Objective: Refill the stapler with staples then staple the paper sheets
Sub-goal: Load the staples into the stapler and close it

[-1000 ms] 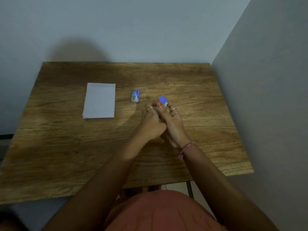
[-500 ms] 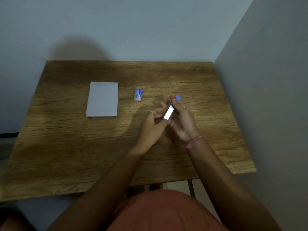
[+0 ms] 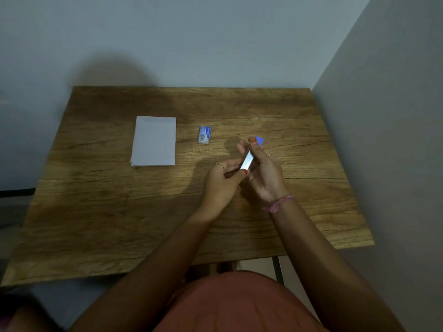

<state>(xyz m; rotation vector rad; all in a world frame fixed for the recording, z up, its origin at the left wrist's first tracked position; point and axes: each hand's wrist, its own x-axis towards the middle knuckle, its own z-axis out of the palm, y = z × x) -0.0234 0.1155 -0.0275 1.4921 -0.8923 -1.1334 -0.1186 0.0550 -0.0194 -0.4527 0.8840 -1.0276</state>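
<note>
Both hands meet above the right half of the wooden surface, working a small stapler between them. The right hand curls round it from the right, its thumb near the blue tip at the far end. The left hand pinches the shiny metal part at the near end. A small box of staples lies just beyond the hands, and the stack of paper sheets rests flat further left, well apart from the stapler.

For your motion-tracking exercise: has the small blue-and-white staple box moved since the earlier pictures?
No. The small blue-and-white staple box lies just right of the white paper stack, as before; only the camera shifted.
</note>
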